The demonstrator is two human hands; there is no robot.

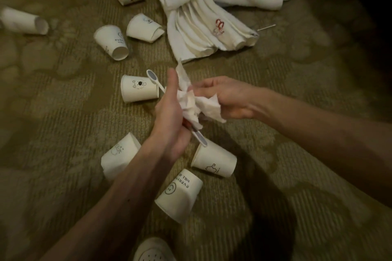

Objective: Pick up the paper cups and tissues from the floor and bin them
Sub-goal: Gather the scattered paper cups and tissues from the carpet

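Several white paper cups lie tipped over on the patterned carpet. One with a rabbit drawing [139,89] lies just left of my hands, one [214,160] below them, and a smiley cup [180,195] nearer me. My left hand [171,116] grips crumpled white tissues [191,101] together with a white toothbrush [153,79] that sticks out above and below the fist. My right hand [224,99] pinches the same wad of tissues from the right. No bin is in view.
A heap of white towels [212,17] with a red emblem lies at the back right. A cotton swab [266,27] lies beside it. More cups [111,41] lie at the back left. A white slipper [152,250] sits at the bottom edge.
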